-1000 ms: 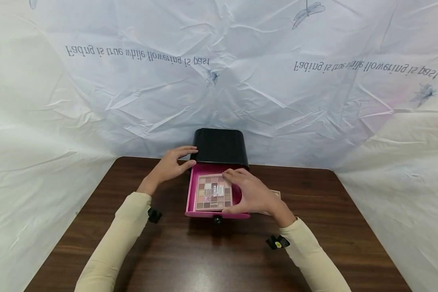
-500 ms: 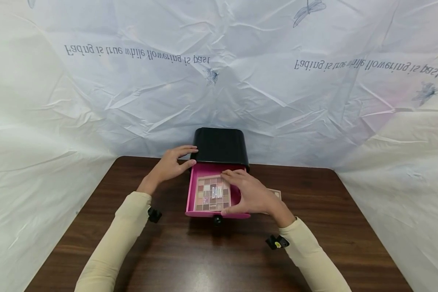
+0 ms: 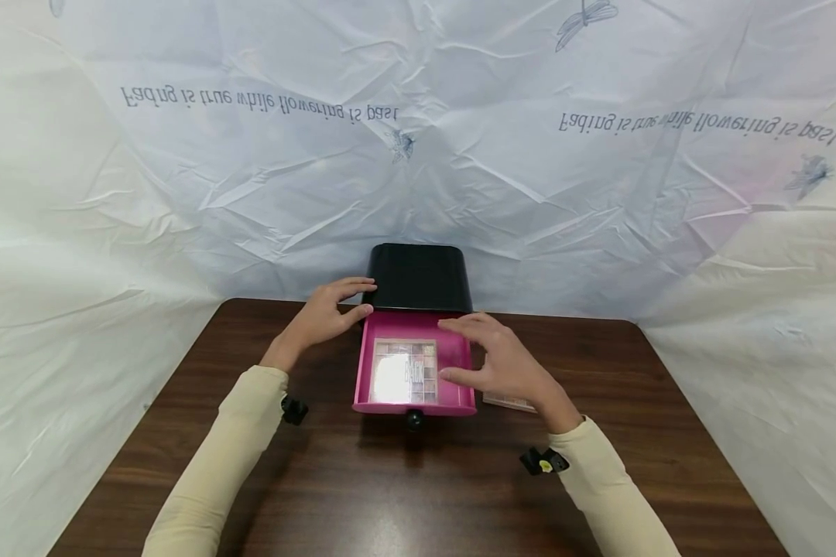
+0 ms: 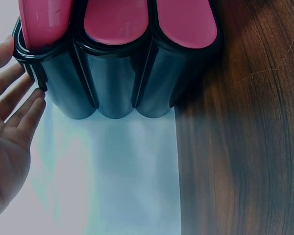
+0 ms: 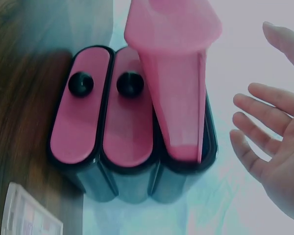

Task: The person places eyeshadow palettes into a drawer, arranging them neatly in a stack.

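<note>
Over the drawer (image 3: 383,409), our right hand (image 3: 507,360) spread empty, having released the palette (image 3: 404,373), seemingly stowed; our straight-fingered left hand (image 3: 320,313) touched the cabinet (image 3: 418,277).

The left hand (image 4: 12,156) comes in from the left edge, fingers stretched out, their tips at the side of a black cabinet (image 4: 115,85). Its three rounded sections stand side by side. The pink drawer nearest the hand (image 4: 46,22) juts out past its black rim; the middle drawer (image 4: 116,19) and the far drawer (image 4: 188,22) sit within theirs. A pale sheet (image 4: 132,181) meets the brown wooden table (image 4: 250,137) along a straight edge.
</note>
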The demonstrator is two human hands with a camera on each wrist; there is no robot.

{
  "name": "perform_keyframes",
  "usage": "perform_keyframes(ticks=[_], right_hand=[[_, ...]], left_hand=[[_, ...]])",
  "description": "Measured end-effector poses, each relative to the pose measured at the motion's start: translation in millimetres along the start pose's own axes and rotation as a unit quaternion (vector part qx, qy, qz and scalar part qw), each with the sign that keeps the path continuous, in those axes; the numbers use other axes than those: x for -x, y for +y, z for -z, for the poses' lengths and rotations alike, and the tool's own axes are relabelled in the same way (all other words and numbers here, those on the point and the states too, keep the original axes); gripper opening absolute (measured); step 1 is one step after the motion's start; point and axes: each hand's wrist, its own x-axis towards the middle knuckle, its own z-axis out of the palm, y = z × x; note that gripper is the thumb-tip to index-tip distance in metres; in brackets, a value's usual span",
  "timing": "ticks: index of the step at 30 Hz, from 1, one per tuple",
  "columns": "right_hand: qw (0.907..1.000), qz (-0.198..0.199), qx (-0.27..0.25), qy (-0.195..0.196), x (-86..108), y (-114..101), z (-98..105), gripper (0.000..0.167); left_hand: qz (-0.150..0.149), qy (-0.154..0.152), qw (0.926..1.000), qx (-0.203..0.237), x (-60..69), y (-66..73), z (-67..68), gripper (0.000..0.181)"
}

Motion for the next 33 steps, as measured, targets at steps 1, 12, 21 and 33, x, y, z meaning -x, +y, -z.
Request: perform_keyframes(ticks=[1,12,21,33], right_hand=[[1.0,0.001,-0.002,0.009,1.9,2.4,1.7,0.072],[0.9935,-0.026,-0.046,0.101,27.4,34.1,10.8,0.064],[0.9885,-0.056,-0.046,0.133,56.2,64.2,10.5,0.067],[0.9829,-0.165,-0.018,0.079,87.8,107.9,6.2,0.071]], left_hand=[[0.001,0.0,1.0,0.0,0.2,-0.3,0.1,0.046],[0.0,-0.004,1.0,-0.007,-0.7,-4.4,0.9,0.049],[0.002,-0.006,1.0,-0.004,-0.5,-4.5,1.3,0.049],[-0.004,-0.005,1.0,-0.004,-1.5,-4.2,1.4,0.048]])
